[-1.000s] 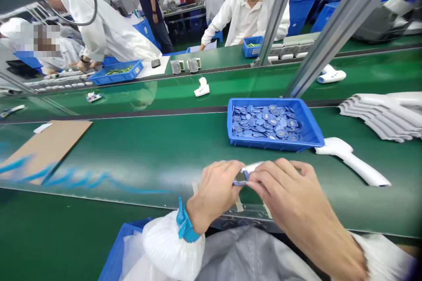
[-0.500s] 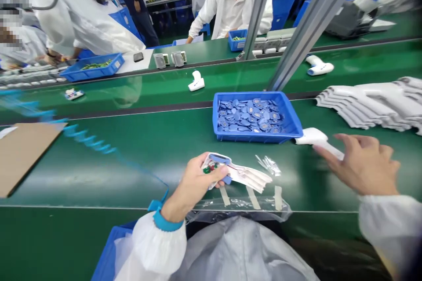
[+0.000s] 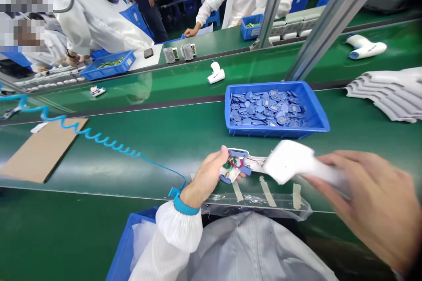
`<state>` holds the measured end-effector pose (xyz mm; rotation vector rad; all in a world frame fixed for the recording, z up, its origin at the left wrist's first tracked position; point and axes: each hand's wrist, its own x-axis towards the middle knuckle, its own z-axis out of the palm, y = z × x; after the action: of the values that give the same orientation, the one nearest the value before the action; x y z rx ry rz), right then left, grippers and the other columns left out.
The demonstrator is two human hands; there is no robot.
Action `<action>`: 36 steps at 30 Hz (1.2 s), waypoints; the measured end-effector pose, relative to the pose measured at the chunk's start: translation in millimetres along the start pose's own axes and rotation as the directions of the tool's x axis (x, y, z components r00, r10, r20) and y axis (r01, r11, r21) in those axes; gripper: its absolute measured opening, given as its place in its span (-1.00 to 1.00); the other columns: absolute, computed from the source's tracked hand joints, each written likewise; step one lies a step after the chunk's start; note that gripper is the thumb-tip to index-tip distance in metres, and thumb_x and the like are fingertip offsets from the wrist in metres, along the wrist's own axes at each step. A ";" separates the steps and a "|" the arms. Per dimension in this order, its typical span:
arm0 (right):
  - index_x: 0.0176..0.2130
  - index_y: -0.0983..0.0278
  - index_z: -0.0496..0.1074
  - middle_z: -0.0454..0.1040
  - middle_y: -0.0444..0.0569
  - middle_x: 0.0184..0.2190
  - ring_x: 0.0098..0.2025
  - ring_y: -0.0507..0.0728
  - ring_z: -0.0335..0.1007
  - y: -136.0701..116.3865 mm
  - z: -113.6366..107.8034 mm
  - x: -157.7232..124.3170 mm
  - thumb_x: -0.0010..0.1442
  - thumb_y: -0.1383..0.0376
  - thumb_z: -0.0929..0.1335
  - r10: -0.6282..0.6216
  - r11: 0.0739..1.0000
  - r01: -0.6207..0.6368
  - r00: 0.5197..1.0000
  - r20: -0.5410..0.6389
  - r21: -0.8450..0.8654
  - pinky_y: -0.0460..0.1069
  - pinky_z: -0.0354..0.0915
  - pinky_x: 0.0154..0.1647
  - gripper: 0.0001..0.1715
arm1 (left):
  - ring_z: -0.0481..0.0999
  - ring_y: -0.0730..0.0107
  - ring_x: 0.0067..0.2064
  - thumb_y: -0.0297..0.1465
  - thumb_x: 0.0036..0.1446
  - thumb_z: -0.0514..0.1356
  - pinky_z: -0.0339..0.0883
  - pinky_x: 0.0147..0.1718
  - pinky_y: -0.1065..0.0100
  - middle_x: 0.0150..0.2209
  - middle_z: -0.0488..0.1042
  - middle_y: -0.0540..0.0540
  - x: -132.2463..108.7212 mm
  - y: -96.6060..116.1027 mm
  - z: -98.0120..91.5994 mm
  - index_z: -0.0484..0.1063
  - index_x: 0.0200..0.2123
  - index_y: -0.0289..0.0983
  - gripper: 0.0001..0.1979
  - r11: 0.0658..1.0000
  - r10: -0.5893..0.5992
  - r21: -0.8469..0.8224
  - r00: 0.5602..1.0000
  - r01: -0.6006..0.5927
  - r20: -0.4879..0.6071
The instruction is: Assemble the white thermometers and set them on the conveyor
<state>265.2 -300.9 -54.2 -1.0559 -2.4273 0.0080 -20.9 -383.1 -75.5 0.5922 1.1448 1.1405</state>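
Right hand (image 3: pixel 365 210) has lifted a smooth white plastic thermometer shell (image 3: pixel 288 161) over the green table (image 3: pixel 108 164), fingers curled on its long handle pointing right; left hand (image 3: pixel 206 177) grips a wired blue thermometer half (image 3: pixel 235 166)

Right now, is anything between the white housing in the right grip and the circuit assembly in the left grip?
Only the white strip running from the circuit assembly in the left hand toward the white housing in the right hand; a thin red wire runs along it. Nothing else visible lies between them.
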 end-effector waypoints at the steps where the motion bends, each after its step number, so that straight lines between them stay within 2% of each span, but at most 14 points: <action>1: -0.11 0.16 0.33 0.48 0.12 -0.16 -0.17 0.37 0.45 -12.5 1.4 4.4 0.35 0.06 0.29 -0.018 1.000 0.018 1.000 0.010 0.002 0.22 0.29 -0.19 -0.75 | 0.56 0.32 -0.33 0.05 0.27 0.16 0.37 -0.32 0.36 -0.28 0.61 -0.19 -0.1 -1.1 -1.4 0.55 -0.05 -0.34 -0.45 1.000 0.017 0.002 1.000 -0.017 0.019; 3: -0.12 0.14 0.31 0.50 0.07 -0.18 -0.18 0.31 0.47 -25.2 7.1 9.3 0.41 0.12 0.23 0.005 0.999 -0.006 0.999 0.044 0.031 0.18 0.33 -0.20 -0.82 | 0.55 0.36 -0.31 -0.04 0.25 0.24 0.34 -0.31 0.39 -0.20 0.60 -0.20 -1.1 -2.0 -3.3 0.50 0.05 -0.33 -0.48 0.998 0.055 0.025 0.998 -0.056 0.042; 5: -0.09 0.15 0.31 0.49 0.09 -0.14 -0.14 0.31 0.47 -24.7 17.3 10.5 0.42 0.10 0.21 0.055 0.996 -0.059 0.996 0.066 0.068 0.17 0.36 -0.16 -0.78 | 0.52 0.39 -0.33 -0.07 0.23 0.26 0.30 -0.35 0.42 -0.23 0.60 -0.20 -1.2 -1.4 -3.7 0.50 0.03 -0.36 -0.50 0.995 0.086 0.050 0.996 -0.087 0.019; 9: 0.07 0.28 0.30 0.42 0.25 -0.01 0.00 0.38 0.41 -10.0 47.0 10.8 0.39 -0.02 0.23 0.017 0.994 -0.034 0.987 0.159 0.105 0.25 0.37 0.00 -0.52 | 0.47 0.44 -0.42 -0.22 0.19 0.27 0.24 -0.44 0.46 -0.39 0.55 -0.13 4.2 4.2 -1.3 0.54 -0.19 -0.40 -0.68 0.993 0.100 0.086 0.980 -0.086 -0.171; 11: 0.09 0.30 0.31 0.42 0.24 0.00 -0.03 0.37 0.40 -7.5 59.9 12.1 0.40 -0.05 0.20 0.030 0.997 -0.045 0.977 0.212 0.064 0.25 0.37 -0.07 -0.46 | 0.45 0.46 -0.47 -0.31 0.15 0.25 0.23 -0.47 0.45 -0.43 0.53 -0.10 7.5 8.2 -2.0 0.55 -0.28 -0.39 -0.77 0.991 0.096 0.114 0.958 -0.067 -0.270; 14: -0.01 0.31 0.40 0.47 0.18 -0.12 -0.14 0.33 0.37 -16.4 70.2 18.0 0.38 -0.13 0.18 0.050 0.994 -0.025 0.970 0.239 -0.105 0.13 0.27 -0.32 -0.39 | 0.45 0.46 -0.49 -0.35 0.10 0.24 0.22 -0.49 0.45 -0.47 0.53 -0.09 6.8 13.5 -10.3 0.56 -0.33 -0.38 -0.81 0.987 0.110 0.148 0.931 -0.061 -0.347; 16: -0.12 0.32 0.45 0.47 0.16 -0.22 -0.19 0.31 0.35 -28.1 70.9 24.2 0.36 -0.15 0.18 0.063 0.973 -0.002 0.964 0.257 -0.230 0.06 0.12 -0.41 -0.37 | 0.47 0.43 -0.46 -0.34 0.08 0.29 0.21 -0.48 0.46 -0.47 0.55 -0.10 0.9 16.4 -20.4 0.58 -0.27 -0.38 -0.79 0.987 0.108 0.150 0.929 -0.058 -0.354; 18: -0.15 0.34 0.47 0.47 0.19 -0.22 -0.18 0.31 0.32 -39.6 68.3 29.8 0.35 -0.10 0.21 0.081 0.948 0.006 0.962 0.260 -0.319 0.03 0.00 -0.42 -0.41 | 0.51 0.39 -0.39 -0.30 0.08 0.33 0.26 -0.43 0.45 -0.39 0.60 -0.14 -8.2 19.5 -32.0 0.59 -0.16 -0.39 -0.70 0.992 0.096 0.105 0.934 -0.064 -0.344; 22: 0.00 0.40 0.44 0.43 0.28 -0.03 -0.15 0.32 0.26 -51.7 60.4 31.1 0.31 -0.06 0.28 0.147 0.910 -0.083 0.981 0.128 -0.406 0.03 -0.09 -0.39 -0.40 | 0.57 0.32 -0.28 -0.17 0.10 0.37 0.36 -0.33 0.41 -0.22 0.63 -0.21 -25.4 24.6 -50.6 0.59 -0.09 -0.40 -0.57 0.994 0.093 -0.019 0.911 -0.109 -0.403; 25: -0.10 0.38 0.47 0.46 0.21 -0.18 -0.21 0.28 0.25 -55.0 60.0 25.2 0.33 -0.07 0.27 0.137 0.906 -0.070 0.982 0.133 -0.417 0.03 -0.11 -0.38 -0.43 | 0.58 0.32 -0.29 -0.17 0.10 0.38 0.38 -0.31 0.40 -0.20 0.63 -0.21 -30.6 25.1 -57.5 0.58 -0.07 -0.42 -0.54 0.992 0.091 -0.044 0.895 -0.122 -0.436; 27: -0.18 0.36 0.49 0.45 0.16 -0.26 -0.23 0.26 0.26 -58.5 63.4 21.4 0.36 0.00 0.27 0.116 0.918 -0.032 0.975 0.192 -0.395 0.04 -0.09 -0.38 -0.52 | 0.58 0.32 -0.29 -0.16 0.13 0.37 0.39 -0.30 0.39 -0.18 0.63 -0.22 -30.1 23.8 -59.5 0.58 -0.06 -0.42 -0.54 0.991 0.092 -0.050 0.897 -0.126 -0.432; 30: -0.21 0.37 0.50 0.45 0.16 -0.27 -0.22 0.28 0.29 -64.7 68.7 17.2 0.34 0.12 0.28 0.030 0.940 0.048 0.975 0.222 -0.338 0.07 0.03 -0.34 -0.63 | 0.60 0.30 -0.30 -0.11 0.14 0.35 0.40 -0.31 0.37 -0.18 0.63 -0.25 -26.0 21.6 -60.2 0.58 -0.06 -0.43 -0.50 0.990 0.095 -0.055 0.905 -0.129 -0.414; 33: -0.17 0.39 0.49 0.47 0.19 -0.21 -0.20 0.30 0.30 -62.0 67.3 13.1 0.34 0.11 0.26 -0.101 0.945 0.155 0.976 0.194 -0.289 0.11 0.15 -0.29 -0.59 | 0.60 0.28 -0.31 -0.03 0.15 0.32 0.38 -0.33 0.38 -0.24 0.64 -0.25 -21.4 21.3 -59.4 0.58 -0.08 -0.44 -0.45 0.990 0.098 -0.058 0.926 -0.127 -0.364; 36: -0.11 0.40 0.46 0.49 0.23 -0.13 -0.17 0.32 0.33 -44.4 60.4 12.6 0.37 0.05 0.22 -0.166 0.959 0.195 0.975 0.150 -0.203 0.16 0.24 -0.25 -0.52 | 0.61 0.28 -0.32 0.01 0.14 0.31 0.35 -0.38 0.40 -0.27 0.64 -0.24 -17.9 22.7 -58.3 0.59 -0.08 -0.43 -0.42 0.990 0.102 -0.056 0.941 -0.127 -0.323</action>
<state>200.9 -312.2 -93.3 -0.9443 -2.6846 -0.2629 -83.2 -401.1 -70.0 0.4279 1.3496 1.4112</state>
